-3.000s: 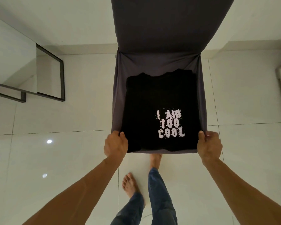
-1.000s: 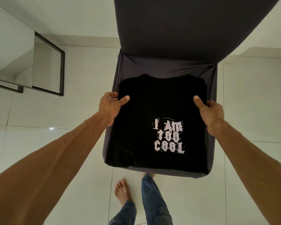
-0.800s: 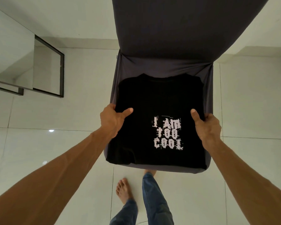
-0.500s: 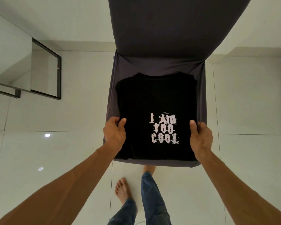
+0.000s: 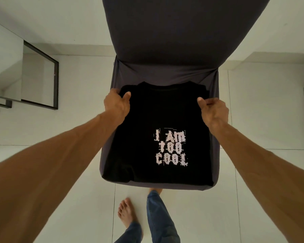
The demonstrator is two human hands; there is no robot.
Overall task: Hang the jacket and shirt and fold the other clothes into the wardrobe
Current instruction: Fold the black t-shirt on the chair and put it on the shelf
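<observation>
A black T-shirt [image 5: 158, 113] with the white print "I AM TOO COOL" lies folded flat on the seat of a chair with a dark grey cover [image 5: 165, 72]. Its collar points toward the chair back. My left hand [image 5: 116, 104] grips the shirt's left edge near the shoulder, thumb on top of the cloth. My right hand [image 5: 212, 111] grips the right edge at the same height, thumb on top and fingers curled under.
The chair's tall back [image 5: 174, 28] rises at the top of the view. A glass table with a black frame [image 5: 40, 79] stands at the left on the white tiled floor [image 5: 42, 169]. My bare feet and jeans legs [image 5: 154, 216] are just in front of the chair.
Both hands slid from the shirt's lower sides, near the seat's front edge, up to its shoulders. The shirt still lies on the seat.
</observation>
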